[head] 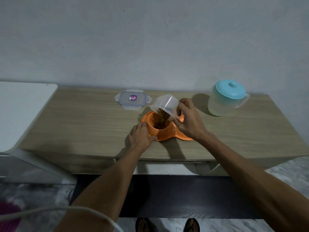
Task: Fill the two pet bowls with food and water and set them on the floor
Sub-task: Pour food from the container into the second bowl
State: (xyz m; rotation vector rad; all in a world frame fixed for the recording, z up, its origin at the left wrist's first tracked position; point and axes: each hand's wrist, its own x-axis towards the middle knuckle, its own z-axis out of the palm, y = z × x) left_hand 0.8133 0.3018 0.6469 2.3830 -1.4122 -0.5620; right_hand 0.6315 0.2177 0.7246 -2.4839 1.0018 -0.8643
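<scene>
An orange double pet bowl (164,133) sits on the wooden table (83,124). My right hand (189,120) grips a clear plastic food container (164,102), tipped mouth-down over the left bowl. Brown kibble (161,119) streams from it into that bowl. My left hand (142,135) rests on the bowl's left front rim, steadying it. My right hand hides the right bowl. The container's lid (133,99) lies flat on the table behind the bowl. A clear water jug with a turquoise lid (227,97) stands upright at the back right.
A white surface (21,108) adjoins the table on the left. A grey wall runs close behind the table. Below the front edge lie a dark mat (184,198) and pale floor, with my sandalled feet at the bottom. A white cable (50,210) crosses the lower left.
</scene>
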